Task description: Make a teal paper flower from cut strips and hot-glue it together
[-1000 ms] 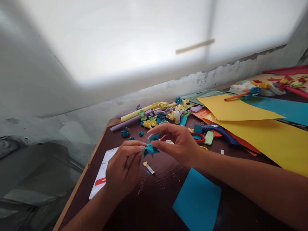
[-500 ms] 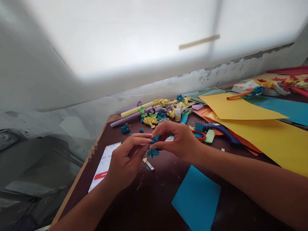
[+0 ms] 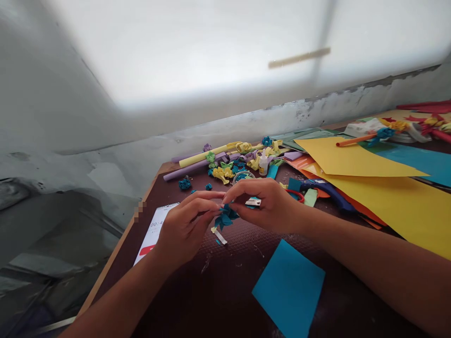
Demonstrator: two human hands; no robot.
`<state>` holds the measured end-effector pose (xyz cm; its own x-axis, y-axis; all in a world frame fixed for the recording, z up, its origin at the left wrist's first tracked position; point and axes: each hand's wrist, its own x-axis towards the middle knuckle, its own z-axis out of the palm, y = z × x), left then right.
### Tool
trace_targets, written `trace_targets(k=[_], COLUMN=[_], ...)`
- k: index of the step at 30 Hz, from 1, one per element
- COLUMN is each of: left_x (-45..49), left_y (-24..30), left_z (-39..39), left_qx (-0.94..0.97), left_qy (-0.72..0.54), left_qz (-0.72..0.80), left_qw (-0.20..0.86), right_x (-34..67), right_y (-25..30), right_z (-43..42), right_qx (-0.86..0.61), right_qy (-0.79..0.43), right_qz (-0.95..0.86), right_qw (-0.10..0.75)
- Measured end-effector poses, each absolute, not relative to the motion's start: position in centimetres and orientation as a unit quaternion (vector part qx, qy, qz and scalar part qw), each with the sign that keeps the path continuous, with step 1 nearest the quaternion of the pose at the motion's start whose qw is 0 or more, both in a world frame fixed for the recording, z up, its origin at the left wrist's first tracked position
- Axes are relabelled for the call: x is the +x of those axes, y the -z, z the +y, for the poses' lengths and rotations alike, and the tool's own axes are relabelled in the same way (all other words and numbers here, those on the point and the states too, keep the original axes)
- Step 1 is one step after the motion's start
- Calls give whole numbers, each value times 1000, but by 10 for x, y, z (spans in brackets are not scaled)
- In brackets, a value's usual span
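Note:
A small blue paper flower (image 3: 226, 216) with pointed petals is pinched between my two hands, a little above the brown table (image 3: 225, 291). My left hand (image 3: 186, 225) holds its left side with thumb and fingertips. From the other side, the thumb and forefinger of my right hand (image 3: 266, 204) close on its upper edge. The fingertips hide part of the flower. Below it lies a narrow white and yellow paper scrap (image 3: 220, 236). A blue paper sheet (image 3: 291, 288) rests on the table nearer to me, below my right forearm.
A phone (image 3: 153, 232) showing a timer lies left. Behind my hands are rolled paper tubes (image 3: 197, 166), yellow paper curls (image 3: 221, 173), a glue bottle (image 3: 263, 165) and a round clear container (image 3: 243, 176). At right are red-handled scissors (image 3: 299, 195), a dark-blue tool (image 3: 326, 190) and yellow sheets (image 3: 394, 202).
The flower has turned between my fingers, and its petals now face differently. Both hands keep hold of it. The view has shifted slightly.

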<state>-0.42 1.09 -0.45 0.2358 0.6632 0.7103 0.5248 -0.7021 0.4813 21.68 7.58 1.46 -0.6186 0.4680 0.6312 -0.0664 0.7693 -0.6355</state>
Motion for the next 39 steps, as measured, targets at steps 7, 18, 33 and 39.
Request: trace_targets(k=[7, 18, 33, 39], left_x=[-4, 4, 4, 5], left_y=[2, 4, 9, 1], left_z=[5, 3, 3, 4], left_qx=[770, 679, 705, 676], left_qy=[-510, -569, -516, -529], left_qz=[382, 423, 470, 436], left_qw=[35, 192, 127, 270], right_x=[222, 224, 219, 215], right_y=[-20, -23, -17, -13], right_z=[75, 80, 69, 70], right_qx=[-114, -156, -116, -115], right_qy=[-290, -261, -89, -171], right_qz=[-849, -820, -874, -868], right_qw=[427, 485, 464, 451])
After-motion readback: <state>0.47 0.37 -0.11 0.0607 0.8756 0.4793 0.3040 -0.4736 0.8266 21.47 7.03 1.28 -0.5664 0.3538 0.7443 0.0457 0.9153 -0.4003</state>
